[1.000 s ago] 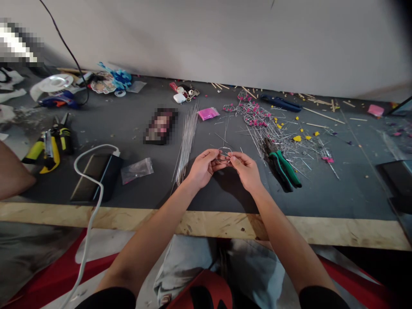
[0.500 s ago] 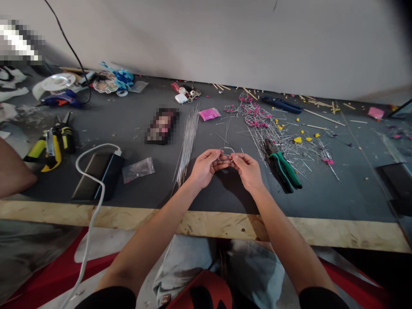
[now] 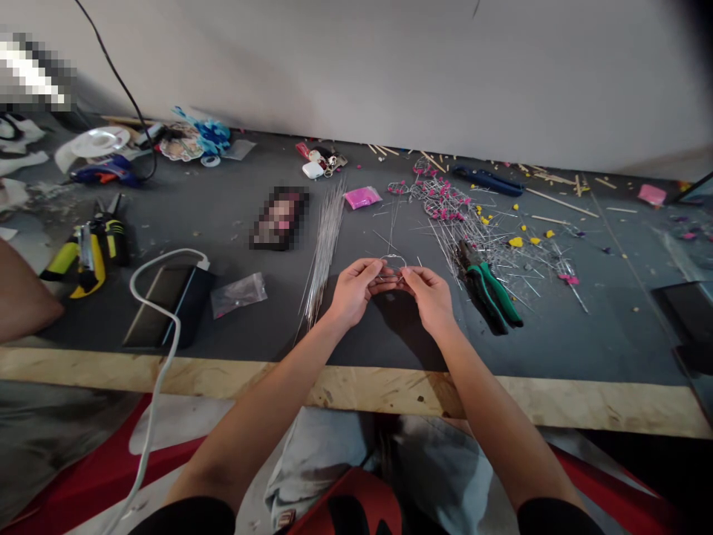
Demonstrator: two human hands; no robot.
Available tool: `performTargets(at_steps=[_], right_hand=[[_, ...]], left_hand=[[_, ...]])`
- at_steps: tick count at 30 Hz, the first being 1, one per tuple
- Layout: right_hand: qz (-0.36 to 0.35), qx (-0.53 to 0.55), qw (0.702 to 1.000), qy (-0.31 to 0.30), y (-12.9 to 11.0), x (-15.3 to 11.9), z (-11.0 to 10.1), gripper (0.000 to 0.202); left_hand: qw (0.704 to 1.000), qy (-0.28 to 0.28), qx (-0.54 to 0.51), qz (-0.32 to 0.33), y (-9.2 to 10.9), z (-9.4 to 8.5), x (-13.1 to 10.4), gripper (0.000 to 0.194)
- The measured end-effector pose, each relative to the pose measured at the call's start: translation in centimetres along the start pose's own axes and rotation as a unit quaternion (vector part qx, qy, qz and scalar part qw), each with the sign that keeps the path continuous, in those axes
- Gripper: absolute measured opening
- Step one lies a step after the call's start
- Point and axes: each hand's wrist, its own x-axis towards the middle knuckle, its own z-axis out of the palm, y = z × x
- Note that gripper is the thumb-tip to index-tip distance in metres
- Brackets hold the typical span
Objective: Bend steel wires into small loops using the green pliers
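Observation:
Between my two hands a thin silver wire [image 3: 394, 257] is bent into a rounded loop, just above the grey tabletop. My left hand [image 3: 356, 288] pinches its left side with thumb and fingers. On the other side, my right hand [image 3: 428, 293] pinches the wire too, and the fingertips of both hands nearly meet below the loop. A bundle of straight wires [image 3: 324, 249] lies left of my left hand. To the right of my right hand rest green-handled pliers [image 3: 495, 290], beside a heap of wire pieces with pink beads [image 3: 443, 197].
Further left are a power bank [image 3: 164, 305] with a white cable, a small plastic bag [image 3: 239, 295], yellow-and-black tools [image 3: 89, 260] and a phone [image 3: 280, 218]. A pink packet [image 3: 362, 197] lies behind my hands. Another person's arm [image 3: 25, 290] reaches in at far left.
Almost nothing differs. Both hands keep their pinch on the wire in the same place, with only a very slight shift of the fingers.

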Motion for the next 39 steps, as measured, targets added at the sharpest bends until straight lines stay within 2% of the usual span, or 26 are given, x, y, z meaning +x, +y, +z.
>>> performTargets(at_steps=[5, 18, 25, 39], right_hand=[[-0.026, -0.022, 0.999, 0.002, -0.12, -0.16, 0.15, 0.021], [-0.022, -0.003, 1.000, -0.013, -0.30, -0.50, 0.28, 0.016], [-0.020, -0.046, 0.999, 0.016, -0.37, -0.63, 0.33, 0.021], [-0.020, -0.065, 0.997, 0.045, 0.26, -0.50, 0.09, 0.021]], left_hand=[[1.000, -0.010, -0.004, -0.009, 0.03, 0.01, -0.02, 0.020], [0.999, -0.009, -0.025, -0.022, 0.00, 0.01, -0.04, 0.016], [0.999, -0.019, -0.032, -0.016, -0.07, -0.01, -0.06, 0.018], [1.000, 0.001, -0.018, -0.014, -0.05, 0.14, 0.05, 0.022]])
